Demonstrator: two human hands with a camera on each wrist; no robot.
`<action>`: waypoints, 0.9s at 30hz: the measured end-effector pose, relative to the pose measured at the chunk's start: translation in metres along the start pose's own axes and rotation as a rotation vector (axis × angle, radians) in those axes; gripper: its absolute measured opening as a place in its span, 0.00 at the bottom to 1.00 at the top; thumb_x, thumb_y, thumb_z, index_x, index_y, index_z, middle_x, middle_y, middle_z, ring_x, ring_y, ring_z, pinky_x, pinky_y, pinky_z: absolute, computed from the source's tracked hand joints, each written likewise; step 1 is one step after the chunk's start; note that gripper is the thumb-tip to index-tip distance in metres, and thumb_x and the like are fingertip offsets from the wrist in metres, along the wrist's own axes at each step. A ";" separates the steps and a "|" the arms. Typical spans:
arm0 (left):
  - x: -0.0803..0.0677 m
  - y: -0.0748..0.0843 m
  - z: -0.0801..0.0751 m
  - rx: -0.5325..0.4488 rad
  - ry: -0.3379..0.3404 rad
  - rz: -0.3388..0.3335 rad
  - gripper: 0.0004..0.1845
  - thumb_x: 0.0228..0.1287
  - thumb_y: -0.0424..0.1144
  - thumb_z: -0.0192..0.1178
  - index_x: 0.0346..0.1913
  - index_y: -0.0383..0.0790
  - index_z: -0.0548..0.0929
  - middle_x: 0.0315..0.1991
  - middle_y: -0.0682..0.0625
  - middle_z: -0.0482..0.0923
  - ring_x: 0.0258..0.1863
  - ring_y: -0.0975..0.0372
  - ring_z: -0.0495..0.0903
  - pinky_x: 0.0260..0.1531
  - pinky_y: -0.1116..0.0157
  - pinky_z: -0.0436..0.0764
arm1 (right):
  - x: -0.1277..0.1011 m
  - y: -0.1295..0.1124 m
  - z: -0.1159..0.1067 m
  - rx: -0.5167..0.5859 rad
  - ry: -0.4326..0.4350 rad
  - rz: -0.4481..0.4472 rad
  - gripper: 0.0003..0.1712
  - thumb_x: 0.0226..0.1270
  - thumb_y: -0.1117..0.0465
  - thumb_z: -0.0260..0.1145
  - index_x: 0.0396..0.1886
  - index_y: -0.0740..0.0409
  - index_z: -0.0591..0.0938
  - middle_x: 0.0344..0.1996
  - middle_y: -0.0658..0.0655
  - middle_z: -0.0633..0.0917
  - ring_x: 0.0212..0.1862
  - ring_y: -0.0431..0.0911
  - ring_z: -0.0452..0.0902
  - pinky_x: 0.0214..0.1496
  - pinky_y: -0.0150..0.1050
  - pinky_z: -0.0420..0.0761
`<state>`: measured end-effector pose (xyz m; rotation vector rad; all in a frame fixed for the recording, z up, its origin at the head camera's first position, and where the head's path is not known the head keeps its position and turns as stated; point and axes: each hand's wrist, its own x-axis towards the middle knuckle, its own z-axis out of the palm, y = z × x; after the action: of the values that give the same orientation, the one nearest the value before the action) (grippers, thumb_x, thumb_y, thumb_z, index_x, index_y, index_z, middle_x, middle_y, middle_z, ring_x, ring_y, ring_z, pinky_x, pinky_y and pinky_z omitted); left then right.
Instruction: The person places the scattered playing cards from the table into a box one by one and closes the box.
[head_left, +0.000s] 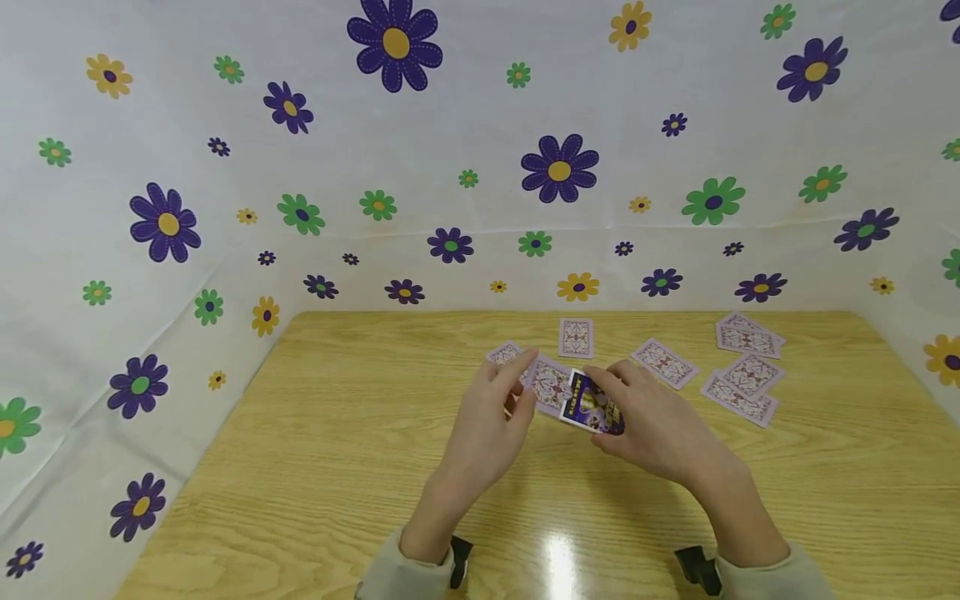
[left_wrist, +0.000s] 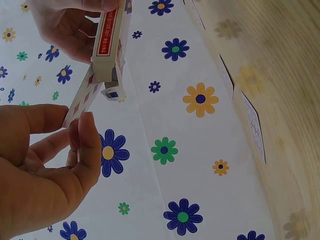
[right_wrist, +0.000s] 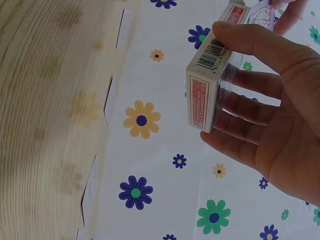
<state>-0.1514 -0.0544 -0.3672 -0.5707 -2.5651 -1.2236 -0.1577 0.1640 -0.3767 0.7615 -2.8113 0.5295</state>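
Note:
My right hand (head_left: 637, 417) grips a playing-card box (head_left: 592, 403) above the middle of the wooden table (head_left: 337, 467); thumb on top and fingers underneath wrap the box (right_wrist: 212, 75) in the right wrist view. My left hand (head_left: 498, 400) pinches a card or small stack of cards (head_left: 551, 385) between thumb and fingers, its far end at the mouth of the box. The left wrist view shows that pinched card (left_wrist: 82, 100) slanting up to the box (left_wrist: 107, 45).
Several face-down cards (head_left: 738, 375) lie scattered on the far right part of the table, one card (head_left: 576, 337) near the far edge. A flowered white cloth (head_left: 450, 167) forms walls behind and to both sides.

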 end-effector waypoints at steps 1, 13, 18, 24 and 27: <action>0.000 0.000 0.000 -0.002 0.000 0.002 0.24 0.69 0.30 0.58 0.68 0.37 0.75 0.34 0.47 0.72 0.29 0.63 0.71 0.25 0.71 0.76 | 0.000 0.000 0.000 0.002 0.000 0.000 0.44 0.48 0.57 0.81 0.66 0.63 0.75 0.47 0.59 0.79 0.42 0.46 0.74 0.43 0.41 0.81; 0.000 0.002 0.003 -0.072 0.024 -0.002 0.15 0.65 0.28 0.63 0.54 0.33 0.79 0.31 0.50 0.76 0.26 0.66 0.71 0.25 0.72 0.75 | -0.002 -0.001 -0.001 0.011 -0.005 0.019 0.45 0.49 0.57 0.81 0.68 0.62 0.73 0.48 0.59 0.78 0.42 0.46 0.74 0.42 0.41 0.81; 0.000 0.003 0.006 -0.070 0.019 0.001 0.14 0.65 0.28 0.64 0.52 0.33 0.80 0.31 0.50 0.78 0.25 0.66 0.72 0.24 0.72 0.75 | -0.002 -0.001 -0.001 0.019 -0.009 0.025 0.45 0.49 0.57 0.81 0.68 0.61 0.73 0.49 0.59 0.78 0.42 0.46 0.74 0.42 0.41 0.80; -0.002 0.004 0.010 -0.031 0.007 0.028 0.16 0.65 0.29 0.64 0.55 0.33 0.81 0.34 0.49 0.80 0.27 0.66 0.73 0.24 0.72 0.75 | -0.002 0.000 -0.001 0.023 -0.006 0.021 0.45 0.50 0.58 0.80 0.68 0.61 0.73 0.49 0.60 0.78 0.42 0.46 0.75 0.42 0.41 0.81; -0.003 0.004 0.013 -0.016 -0.007 0.030 0.17 0.66 0.30 0.63 0.56 0.33 0.81 0.37 0.48 0.80 0.29 0.65 0.73 0.25 0.72 0.75 | -0.002 0.000 -0.001 0.022 -0.007 0.023 0.45 0.49 0.57 0.80 0.68 0.61 0.73 0.49 0.60 0.78 0.42 0.46 0.75 0.42 0.41 0.81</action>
<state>-0.1473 -0.0426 -0.3734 -0.6157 -2.5449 -1.2355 -0.1558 0.1650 -0.3757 0.7371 -2.8281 0.5634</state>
